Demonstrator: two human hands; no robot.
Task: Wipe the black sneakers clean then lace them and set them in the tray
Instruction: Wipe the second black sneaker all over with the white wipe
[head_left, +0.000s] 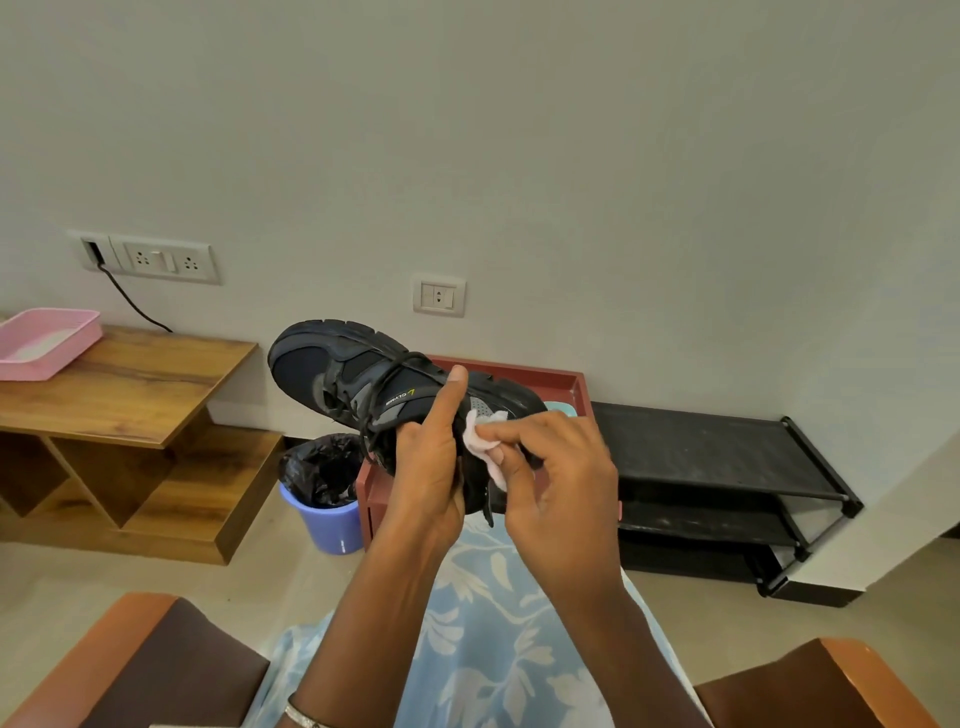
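Aloft, sneaker (332, 374) in left hand (428, 467) grip (toe leftward), right hand (561, 478) seemingly pinching wipe (480, 439)

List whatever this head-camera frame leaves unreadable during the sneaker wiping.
All in the head view:
- sneaker heel end: partly covered by the left hand, right hand and wipe.
- tray interior: mostly behind the sneaker and both hands; no second sneaker shows.
- pale blue object in the tray: largely behind the right hand.
- pink basket: cut by the left edge.
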